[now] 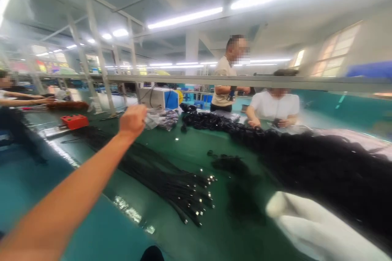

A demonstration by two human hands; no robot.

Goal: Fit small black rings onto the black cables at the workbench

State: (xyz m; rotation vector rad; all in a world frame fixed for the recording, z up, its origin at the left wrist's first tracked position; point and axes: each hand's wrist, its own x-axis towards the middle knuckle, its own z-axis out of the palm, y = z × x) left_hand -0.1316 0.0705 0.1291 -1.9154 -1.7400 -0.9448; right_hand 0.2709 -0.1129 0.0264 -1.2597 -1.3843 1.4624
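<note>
Left hand point(132, 120) was extended, closed in a fist above the green table point(171, 228), gripping nothing visible. Right hand was out of view. Bundled black cables point(180, 189) lay sorted below; a large tangled heap point(321, 167) remained unsorted at right.

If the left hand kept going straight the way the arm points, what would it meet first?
Most likely the crumpled clear plastic bag just beyond the left hand, then the white box-shaped machine behind it; blur leaves depth uncertain.

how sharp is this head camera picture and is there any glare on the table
Head view: motion blur smears the outstretched left hand and the black cable pile; ceiling tube lights blow out white; small glare patches sit on the green table; edges bend from wide-angle distortion.
</note>
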